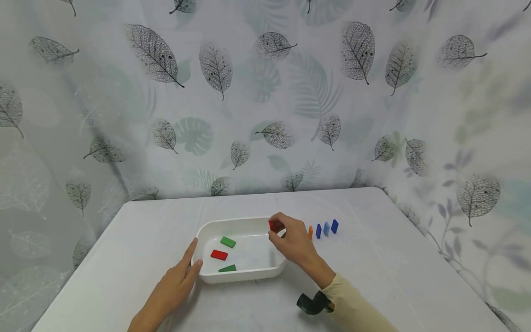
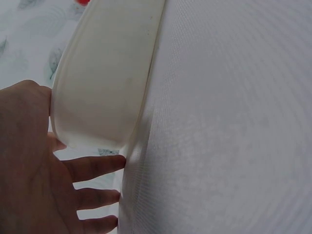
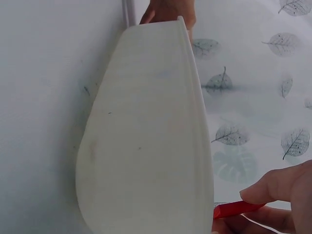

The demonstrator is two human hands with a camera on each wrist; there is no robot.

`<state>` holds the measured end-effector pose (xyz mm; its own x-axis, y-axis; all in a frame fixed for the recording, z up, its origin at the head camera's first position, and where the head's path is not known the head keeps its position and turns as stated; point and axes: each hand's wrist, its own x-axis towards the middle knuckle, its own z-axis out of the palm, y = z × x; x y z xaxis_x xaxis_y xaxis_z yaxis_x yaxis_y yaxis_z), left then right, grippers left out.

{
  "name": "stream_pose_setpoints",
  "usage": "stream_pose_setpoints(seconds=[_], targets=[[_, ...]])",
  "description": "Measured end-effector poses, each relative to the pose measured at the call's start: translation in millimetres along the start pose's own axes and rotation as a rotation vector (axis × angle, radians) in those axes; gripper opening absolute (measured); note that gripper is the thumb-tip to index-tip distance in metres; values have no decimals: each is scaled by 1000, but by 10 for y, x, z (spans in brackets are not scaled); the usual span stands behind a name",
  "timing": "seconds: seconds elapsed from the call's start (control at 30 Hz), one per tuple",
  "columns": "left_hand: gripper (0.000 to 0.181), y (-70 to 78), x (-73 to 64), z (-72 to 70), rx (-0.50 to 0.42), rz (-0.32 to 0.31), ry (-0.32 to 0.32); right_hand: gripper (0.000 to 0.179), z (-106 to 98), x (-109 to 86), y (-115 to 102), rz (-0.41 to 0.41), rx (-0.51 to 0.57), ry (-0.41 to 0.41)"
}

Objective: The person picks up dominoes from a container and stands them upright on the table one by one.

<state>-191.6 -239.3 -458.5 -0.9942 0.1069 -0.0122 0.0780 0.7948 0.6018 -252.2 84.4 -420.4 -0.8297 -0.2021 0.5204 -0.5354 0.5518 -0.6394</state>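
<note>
A white plastic tray [image 1: 240, 276] stands on the table. Inside it lie a green rectangular block [image 1: 227, 242], a red block [image 1: 219, 255] and a green wedge-shaped block [image 1: 227, 268]. Over the tray's right end, my right hand [image 1: 296, 242] pinches another red block [image 3: 231, 209] between thumb and fingers. My left hand [image 1: 170, 288] rests against the outside of the tray's left end, thumb near the front corner. In the left wrist view, its spread, fairly straight fingers [image 2: 95, 168] reach down beside the tray to the tabletop.
Right of the tray, thin blocks stand upright in a row: an orange one [image 1: 310, 232], a dark blue one [image 1: 318, 231], a light blue one [image 1: 326, 229] and another dark blue one [image 1: 334, 226]. A white cloth covers the table [image 1: 398, 267]. Leaf-patterned curtains [image 1: 257, 101] hang behind.
</note>
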Motion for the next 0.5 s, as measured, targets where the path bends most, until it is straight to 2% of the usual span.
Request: stream_pose_setpoints(seconds=[0.5], targets=[[70, 6, 18, -1, 4, -10, -12, 24, -125, -116, 101, 63, 2, 46]])
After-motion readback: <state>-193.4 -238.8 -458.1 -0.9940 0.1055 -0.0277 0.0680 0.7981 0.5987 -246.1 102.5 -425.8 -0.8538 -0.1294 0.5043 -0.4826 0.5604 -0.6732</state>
